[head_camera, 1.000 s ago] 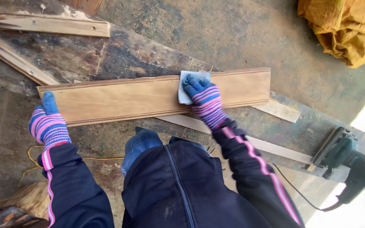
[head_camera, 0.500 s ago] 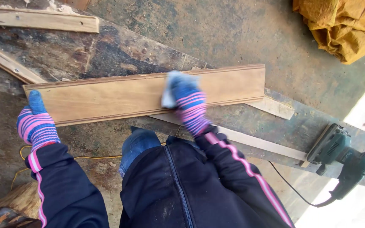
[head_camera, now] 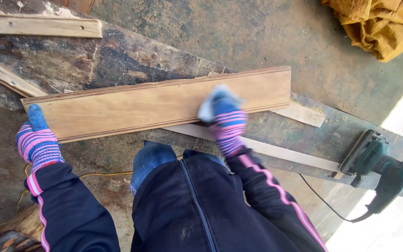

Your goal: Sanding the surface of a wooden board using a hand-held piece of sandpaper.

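A long light-brown wooden board (head_camera: pixel 131 106) with moulded edges lies across a dark, stained work surface (head_camera: pixel 117 60). My right hand (head_camera: pixel 225 120), in a pink-and-blue striped glove, presses a pale sheet of sandpaper (head_camera: pixel 207 108) onto the board right of its middle; the hand is blurred with motion. My left hand (head_camera: pixel 37 139), in a matching glove, rests at the board's left end and holds it steady.
A green electric sander (head_camera: pixel 382 167) with a black cord lies on the surface at the right. Thin wooden strips (head_camera: pixel 38 25) lie at the back left, another strip (head_camera: pixel 285 156) under the board. A yellow cloth (head_camera: pixel 381 25) is bunched at top right.
My right hand slid the sandpaper left along the board, then back to the right. The left hand stayed at the board's left end. The view shifted slightly.
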